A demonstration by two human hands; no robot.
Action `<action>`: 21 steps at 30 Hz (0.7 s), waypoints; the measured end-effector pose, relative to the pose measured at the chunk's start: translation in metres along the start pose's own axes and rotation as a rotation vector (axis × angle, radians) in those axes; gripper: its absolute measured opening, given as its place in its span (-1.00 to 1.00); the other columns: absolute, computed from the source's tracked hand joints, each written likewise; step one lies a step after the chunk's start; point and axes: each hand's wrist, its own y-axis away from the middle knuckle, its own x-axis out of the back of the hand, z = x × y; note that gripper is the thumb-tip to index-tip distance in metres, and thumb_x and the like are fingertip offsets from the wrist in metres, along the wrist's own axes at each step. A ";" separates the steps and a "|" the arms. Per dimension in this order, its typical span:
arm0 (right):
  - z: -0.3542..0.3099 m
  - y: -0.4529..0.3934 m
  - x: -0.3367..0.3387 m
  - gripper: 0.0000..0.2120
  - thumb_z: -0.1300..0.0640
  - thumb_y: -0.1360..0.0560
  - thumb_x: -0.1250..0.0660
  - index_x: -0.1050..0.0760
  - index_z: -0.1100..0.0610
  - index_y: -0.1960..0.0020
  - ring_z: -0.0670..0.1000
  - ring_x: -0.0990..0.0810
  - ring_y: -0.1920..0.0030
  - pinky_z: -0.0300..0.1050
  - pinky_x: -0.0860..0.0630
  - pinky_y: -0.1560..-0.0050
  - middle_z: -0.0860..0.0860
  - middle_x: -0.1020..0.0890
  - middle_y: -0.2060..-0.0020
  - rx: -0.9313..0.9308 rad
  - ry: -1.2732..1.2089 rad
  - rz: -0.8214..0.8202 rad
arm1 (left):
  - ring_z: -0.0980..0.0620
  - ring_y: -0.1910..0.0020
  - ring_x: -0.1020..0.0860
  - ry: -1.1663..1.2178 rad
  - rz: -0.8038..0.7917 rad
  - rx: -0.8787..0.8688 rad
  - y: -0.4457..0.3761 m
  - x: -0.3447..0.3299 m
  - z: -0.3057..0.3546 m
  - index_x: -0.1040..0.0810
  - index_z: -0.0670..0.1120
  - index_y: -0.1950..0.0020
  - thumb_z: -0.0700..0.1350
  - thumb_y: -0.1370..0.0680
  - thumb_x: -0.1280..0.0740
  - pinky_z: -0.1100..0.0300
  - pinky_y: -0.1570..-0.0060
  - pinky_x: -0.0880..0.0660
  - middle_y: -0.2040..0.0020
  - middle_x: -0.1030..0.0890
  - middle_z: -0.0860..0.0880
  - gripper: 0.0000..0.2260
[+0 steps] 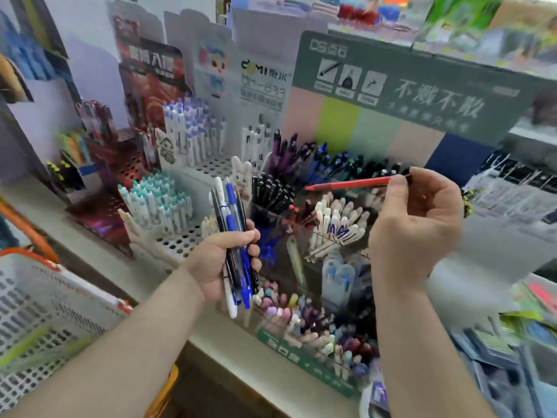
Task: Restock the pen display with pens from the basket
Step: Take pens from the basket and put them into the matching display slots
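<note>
Head view: right hand (417, 218) pinches red pen (349, 184), axis level, tip leftward above pen display (304, 351).
Left hand (223, 260): fingers wrapped round pen bundle (233, 224).

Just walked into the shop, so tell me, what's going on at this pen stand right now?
A person is restocking the pen display. The left hand grips a bundle of pens, mostly blue, black and white, held upright over the counter. The right hand pinches a red pen by one end, level above the display's cups, not yet placed. A white basket sits at lower left.
</note>
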 end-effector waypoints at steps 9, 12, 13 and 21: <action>0.042 -0.001 -0.049 -0.89 0.17 -0.49 -0.42 -0.66 0.16 0.01 -0.01 -0.62 0.27 -0.02 -0.59 0.11 -0.01 -0.70 0.23 0.220 0.368 -0.293 | 0.02 0.43 -0.47 -0.250 -0.121 0.003 -0.006 0.000 0.011 -0.51 -0.12 0.06 -0.30 -0.34 -0.36 0.17 0.43 -0.51 0.36 -0.48 -0.05 -0.79; 0.045 0.002 -0.060 -0.92 0.16 -0.48 -0.43 -0.67 0.13 0.05 0.02 -0.62 0.30 0.06 -0.59 0.07 -0.02 -0.69 0.30 0.211 0.452 -0.385 | 0.03 0.41 -0.45 -0.262 -0.152 0.015 -0.008 0.001 0.011 -0.49 -0.14 0.02 -0.31 -0.35 -0.35 0.17 0.39 -0.49 0.35 -0.48 -0.05 -0.76; 0.046 0.003 -0.063 -0.91 0.15 -0.49 -0.42 -0.67 0.11 0.04 0.05 -0.64 0.28 0.10 -0.58 0.05 -0.02 -0.69 0.30 0.200 0.486 -0.438 | 0.03 0.41 -0.45 -0.261 -0.160 0.020 -0.009 0.001 0.010 -0.48 -0.14 0.01 -0.31 -0.35 -0.35 0.17 0.39 -0.48 0.34 -0.48 -0.05 -0.76; 0.047 -0.003 -0.068 -0.77 0.14 -0.52 -0.31 -0.71 0.07 -0.08 0.16 -0.50 -0.01 0.02 -0.44 -0.10 0.04 -0.63 0.09 0.161 0.698 -0.630 | 0.05 0.40 -0.47 -0.242 -0.209 0.028 -0.017 0.002 0.010 -0.48 -0.13 -0.01 -0.31 -0.35 -0.35 0.17 0.39 -0.48 0.29 -0.49 -0.04 -0.74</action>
